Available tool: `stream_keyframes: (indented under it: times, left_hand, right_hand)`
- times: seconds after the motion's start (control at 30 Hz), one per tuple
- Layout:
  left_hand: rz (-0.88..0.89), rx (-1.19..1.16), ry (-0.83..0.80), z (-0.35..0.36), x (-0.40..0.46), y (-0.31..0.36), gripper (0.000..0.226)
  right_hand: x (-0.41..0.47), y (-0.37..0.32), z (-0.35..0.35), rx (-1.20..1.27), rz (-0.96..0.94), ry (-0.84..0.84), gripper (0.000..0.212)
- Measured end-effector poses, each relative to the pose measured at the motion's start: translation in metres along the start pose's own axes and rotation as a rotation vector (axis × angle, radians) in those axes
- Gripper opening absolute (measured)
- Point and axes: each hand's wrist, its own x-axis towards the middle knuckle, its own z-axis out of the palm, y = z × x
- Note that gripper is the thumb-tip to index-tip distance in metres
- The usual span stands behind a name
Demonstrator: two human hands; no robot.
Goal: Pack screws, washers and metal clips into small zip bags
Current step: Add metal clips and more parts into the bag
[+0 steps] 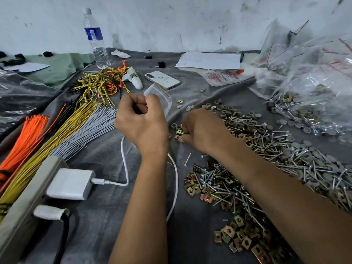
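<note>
Here, at centre frame: left hand [142, 121] raised and curled, pinching the mouth of a small clear zip bag [162, 98] that hangs just above and right of its knuckles, red seal strip toward the upper right. Just right of it and lower, resting on the grey cloth [106, 216]: right hand [198, 128], fingers curled round a few brass clips [179, 132] at its left edge, fingertips facing the bag hand. Whether anything else is held inside that fist: cannot tell.

Key relation: bag mouth up and to the left of the clips, near but apart, with the bag's length running up toward the top of frame. Probably a short lift up-left for the right hand, then a drop into the opening; mouth looks barely parted, so likely a snag risk at the seal.

Further stock to the right and lower right: screws [266, 141] mixed with grey washers [314, 157], and a loose heap of clips toward the bottom right.
</note>
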Motion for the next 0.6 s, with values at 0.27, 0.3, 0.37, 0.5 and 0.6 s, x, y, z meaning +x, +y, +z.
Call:
stream_keyframes:
  times: [0.27, 0.3, 0.37, 0.5, 0.6]
  left_hand:
    - [-0.047, 0.052, -0.121, 0.003, -0.003, -0.010, 0.024]
    - [-0.056, 0.066, -0.130, 0.003, -0.003, -0.011, 0.023]
    - [-0.085, 0.096, -0.165, 0.003, -0.003, -0.013, 0.024]
    - [-0.147, 0.154, -0.395, 0.007, -0.008, -0.016, 0.019]
    - [-0.159, 0.240, -0.608, 0.011, -0.016, -0.014, 0.017]
  right_hand:
    - [0.024, -0.008, -0.010, -0.080, 0.000, -0.325, 0.032]
    - [0.021, -0.007, -0.009, -0.079, -0.018, -0.312, 0.028]
    - [0.004, 0.001, -0.001, -0.076, -0.081, -0.174, 0.022]
    - [-0.032, 0.028, 0.005, 0.184, -0.167, 0.244, 0.014]
    - [-0.043, 0.042, -0.003, 0.475, -0.138, 0.422, 0.009]
